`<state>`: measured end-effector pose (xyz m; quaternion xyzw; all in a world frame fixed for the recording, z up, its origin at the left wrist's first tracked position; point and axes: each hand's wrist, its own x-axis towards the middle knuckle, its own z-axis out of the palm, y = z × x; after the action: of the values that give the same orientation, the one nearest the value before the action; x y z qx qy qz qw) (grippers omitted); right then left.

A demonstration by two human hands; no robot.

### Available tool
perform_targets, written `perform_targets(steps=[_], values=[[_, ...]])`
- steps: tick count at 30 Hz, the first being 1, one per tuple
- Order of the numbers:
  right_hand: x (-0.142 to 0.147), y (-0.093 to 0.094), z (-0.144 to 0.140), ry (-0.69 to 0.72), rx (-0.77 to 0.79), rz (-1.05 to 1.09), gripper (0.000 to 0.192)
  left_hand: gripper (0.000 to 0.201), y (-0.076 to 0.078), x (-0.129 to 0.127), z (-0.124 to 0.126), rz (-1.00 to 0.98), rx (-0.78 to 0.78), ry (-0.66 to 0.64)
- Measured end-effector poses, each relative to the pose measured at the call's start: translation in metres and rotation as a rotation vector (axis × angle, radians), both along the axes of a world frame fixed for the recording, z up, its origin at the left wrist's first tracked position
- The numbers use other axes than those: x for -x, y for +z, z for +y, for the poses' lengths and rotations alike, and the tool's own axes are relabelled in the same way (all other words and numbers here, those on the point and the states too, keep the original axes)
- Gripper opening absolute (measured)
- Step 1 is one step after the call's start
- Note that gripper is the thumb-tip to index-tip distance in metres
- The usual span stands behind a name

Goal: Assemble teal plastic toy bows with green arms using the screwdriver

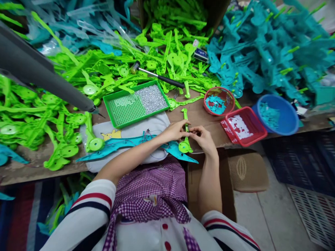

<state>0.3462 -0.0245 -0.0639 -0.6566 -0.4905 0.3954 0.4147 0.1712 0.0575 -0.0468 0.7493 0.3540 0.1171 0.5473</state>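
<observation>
Nearest the camera sit the person's white striped sleeves and a purple checked cloth (pixel 151 191), and beyond them two bare forearms reach to the near edge of the table (pixel 23 171). Both hands meet over one green plastic piece (pixel 185 135), a slim stem ending in a round disc. Left hand (pixel 175 131) pinches the stem with curled fingers; right hand (pixel 204 138) closes its fingertips on it from the other side. That piece stands just over a long teal plastic shape (pixel 120 145), which lies across a white cloth (pixel 134 130) with a yellow print.

Four containers show. One green flat tray (pixel 137 102), left of centre, holds silvery bits in its right half; its left half shows bare grid. One round red basket (pixel 219 101) holds teal scraps. One square red basket (pixel 243 126) holds white scraps. One blue bowl (pixel 276 114), far right, holds teal scraps.

One hammer (pixel 158 75) lies among the loose green pieces (pixel 47 110), which are heaped too thickly to count. So is the teal pile (pixel 269 48) at far right. A grey bar (pixel 34 67) crosses the left, cut off by the edge, its tip too small to make out. At the far side a brown box of green parts is partly cropped.
</observation>
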Motion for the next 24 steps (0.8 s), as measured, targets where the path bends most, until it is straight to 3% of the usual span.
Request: perform_targets(steps=[7, 13, 17, 24], values=[[0.008, 0.002, -0.015, 0.040, -0.158, -0.240, 0.014, 0.049, 0.001, -0.001, 0.001, 0.021, 0.029, 0.001], [0.011, -0.003, -0.016, -0.047, -0.157, -0.212, 0.021, 0.049, 0.002, -0.002, 0.001, 0.029, 0.062, 0.005], [0.010, -0.002, -0.012, -0.003, -0.140, -0.265, 0.017, 0.048, 0.002, -0.001, 0.001, 0.020, 0.078, 0.002], [0.014, -0.006, -0.021, 0.029, -0.232, -0.542, 0.024, 0.049, 0.002, -0.001, 0.000, 0.027, 0.075, 0.009]])
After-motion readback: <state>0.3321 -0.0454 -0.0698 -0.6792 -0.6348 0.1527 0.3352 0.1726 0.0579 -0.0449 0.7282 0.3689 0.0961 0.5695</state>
